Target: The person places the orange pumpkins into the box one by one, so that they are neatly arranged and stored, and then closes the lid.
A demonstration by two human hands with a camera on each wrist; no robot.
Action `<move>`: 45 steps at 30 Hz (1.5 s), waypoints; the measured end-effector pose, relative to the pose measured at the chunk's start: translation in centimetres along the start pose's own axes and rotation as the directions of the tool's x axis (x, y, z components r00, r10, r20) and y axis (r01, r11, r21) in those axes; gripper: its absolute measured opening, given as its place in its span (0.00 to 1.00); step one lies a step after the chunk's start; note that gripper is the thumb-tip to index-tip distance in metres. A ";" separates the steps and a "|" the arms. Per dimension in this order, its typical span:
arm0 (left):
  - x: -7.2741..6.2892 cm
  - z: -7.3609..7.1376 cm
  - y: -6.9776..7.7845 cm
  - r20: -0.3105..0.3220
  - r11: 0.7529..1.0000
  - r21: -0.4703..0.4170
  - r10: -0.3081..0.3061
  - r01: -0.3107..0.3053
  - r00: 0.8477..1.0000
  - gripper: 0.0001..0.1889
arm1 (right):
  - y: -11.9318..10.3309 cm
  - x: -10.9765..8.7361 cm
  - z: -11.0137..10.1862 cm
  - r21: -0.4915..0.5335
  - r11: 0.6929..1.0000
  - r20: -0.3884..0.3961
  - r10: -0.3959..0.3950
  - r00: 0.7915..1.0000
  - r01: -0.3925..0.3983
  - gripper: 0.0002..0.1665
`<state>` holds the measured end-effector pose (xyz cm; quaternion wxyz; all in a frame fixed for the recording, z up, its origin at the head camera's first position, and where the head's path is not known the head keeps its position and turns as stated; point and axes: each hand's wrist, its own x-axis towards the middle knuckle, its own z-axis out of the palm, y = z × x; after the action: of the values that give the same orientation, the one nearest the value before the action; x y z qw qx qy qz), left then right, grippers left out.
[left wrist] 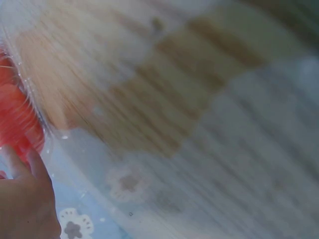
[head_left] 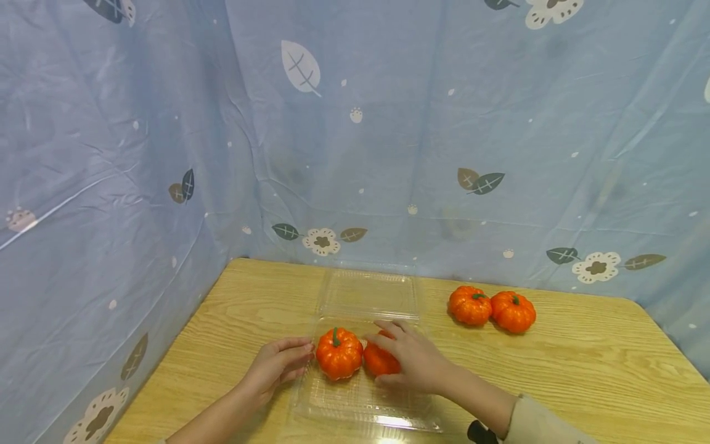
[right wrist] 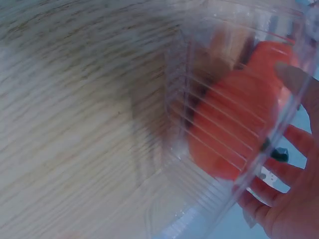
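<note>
A clear plastic clamshell box (head_left: 333, 401) lies with its lid (head_left: 368, 293) folded back. Inside its base sit two small orange pumpkins side by side. My right hand (head_left: 418, 361) holds the right pumpkin (head_left: 379, 357), fingers over its far side and thumb at its near side, covering much of it. In the right wrist view, that pumpkin (right wrist: 229, 124) shows through the ribbed wall, its green stem near my fingers. The left pumpkin (head_left: 339, 354) stands stem up. At the box's left edge, my left hand (head_left: 280, 364) touches the rim with fairly straight fingers.
Two more orange pumpkins, one (head_left: 470, 306) beside the other (head_left: 513, 312), rest at the back right of the wooden table (head_left: 582, 364). A blue patterned curtain (head_left: 388, 154) hangs behind and to the left. Near my right sleeve (head_left: 543, 425) is a small black object (head_left: 480, 431).
</note>
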<state>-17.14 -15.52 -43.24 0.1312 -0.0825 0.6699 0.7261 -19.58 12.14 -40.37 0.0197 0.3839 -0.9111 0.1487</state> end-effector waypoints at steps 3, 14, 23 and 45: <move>0.0 0.0 0.0 0.002 1.000 0.000 -0.001 0.001 1.000 0.25 | 0.3 0.0 -0.4 0.016 1.000 -0.021 -0.003 1.000 0.004 0.41; 0.0 0.1 0.0 -0.009 1.000 0.016 0.001 -0.001 1.000 0.24 | 1.1 -1.0 -3.0 0.060 0.998 -0.020 0.028 0.999 -0.027 0.34; 0.1 0.1 0.1 -0.018 1.000 0.003 -0.008 0.008 1.000 0.24 | 1.7 -2.3 -7.4 0.072 0.992 0.043 0.099 0.994 -0.101 0.35; -0.1 0.1 0.3 -0.015 1.000 -0.001 -0.018 0.018 1.000 0.24 | 4.1 -5.7 -9.9 0.059 0.986 0.098 0.151 0.984 -0.157 0.15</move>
<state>-17.16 -15.44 -42.91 0.1329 -0.0941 0.6699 0.7244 -19.20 21.65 -32.79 -0.0471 0.3192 -0.9325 0.1620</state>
